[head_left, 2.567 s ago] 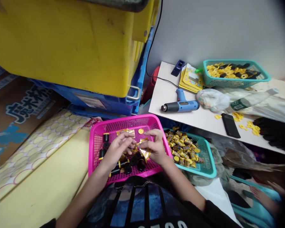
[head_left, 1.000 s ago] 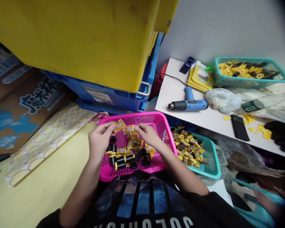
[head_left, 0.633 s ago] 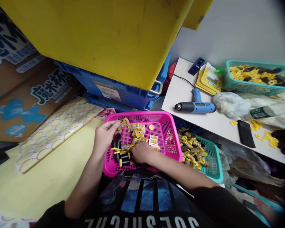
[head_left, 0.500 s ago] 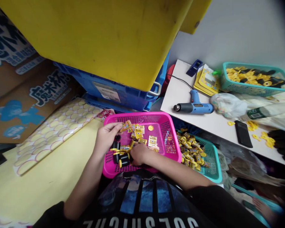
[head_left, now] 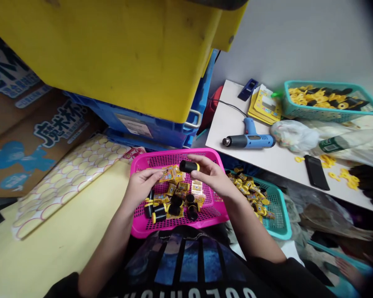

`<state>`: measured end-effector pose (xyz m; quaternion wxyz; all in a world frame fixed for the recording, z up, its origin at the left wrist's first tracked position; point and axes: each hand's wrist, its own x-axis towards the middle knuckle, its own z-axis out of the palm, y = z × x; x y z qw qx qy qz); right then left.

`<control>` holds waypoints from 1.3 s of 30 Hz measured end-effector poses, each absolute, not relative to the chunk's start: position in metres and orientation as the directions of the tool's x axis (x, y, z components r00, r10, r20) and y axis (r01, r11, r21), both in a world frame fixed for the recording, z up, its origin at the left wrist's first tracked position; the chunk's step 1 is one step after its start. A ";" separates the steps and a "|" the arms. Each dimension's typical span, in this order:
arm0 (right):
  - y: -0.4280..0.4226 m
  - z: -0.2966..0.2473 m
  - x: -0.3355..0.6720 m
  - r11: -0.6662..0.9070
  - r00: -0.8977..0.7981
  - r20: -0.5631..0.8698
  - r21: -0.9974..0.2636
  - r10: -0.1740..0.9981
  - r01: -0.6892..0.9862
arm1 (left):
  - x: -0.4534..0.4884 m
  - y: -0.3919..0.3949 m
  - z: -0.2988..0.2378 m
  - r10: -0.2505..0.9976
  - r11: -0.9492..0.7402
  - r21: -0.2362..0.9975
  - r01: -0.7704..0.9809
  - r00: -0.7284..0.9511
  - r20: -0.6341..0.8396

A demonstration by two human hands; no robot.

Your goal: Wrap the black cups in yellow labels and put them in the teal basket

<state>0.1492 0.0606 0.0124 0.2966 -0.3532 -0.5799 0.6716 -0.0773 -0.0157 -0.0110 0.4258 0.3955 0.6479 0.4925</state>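
A pink basket rests on my lap, holding several black cylinders with yellow caps and small yellow wrappers. My right hand holds one black cylinder with a yellow cap above the basket, pinched in the fingertips. My left hand hovers over the basket's left side, fingers pinched on a yellow wrapper. The two hands are a short gap apart.
A teal basket of wrapped pieces sits to my right. The white table carries a blue heat gun, a black phone, a plastic bag, yellow rings and another teal basket. Yellow and blue crates stack close ahead.
My right hand reached down among the black cylinders, then rose with one in its fingers. My left hand kept hold of the yellow wrapper. The view swung slightly.
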 end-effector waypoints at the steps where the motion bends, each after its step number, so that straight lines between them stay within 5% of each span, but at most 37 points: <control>1: 0.061 0.012 0.149 -0.150 -0.564 -0.122 -0.989 0.817 -0.005 | -0.075 -0.015 -0.010 0.930 0.198 0.975 0.101 -0.333 -0.155; 27: 0.058 -0.019 0.141 -0.253 -0.534 -0.174 -0.964 0.827 -0.077 | -0.052 0.002 -0.005 0.953 0.113 0.985 0.130 -0.294 -0.071; 32: 0.050 -0.024 0.129 -0.191 -0.449 -0.129 -0.977 0.884 -0.095 | -0.051 -0.001 0.004 0.962 0.197 0.980 0.028 -0.197 -0.188; 39: 0.039 -0.025 0.121 -0.376 -0.513 -0.167 -0.864 0.842 -0.336 | -0.043 -0.009 0.011 0.969 0.210 0.977 -0.040 -0.125 -0.214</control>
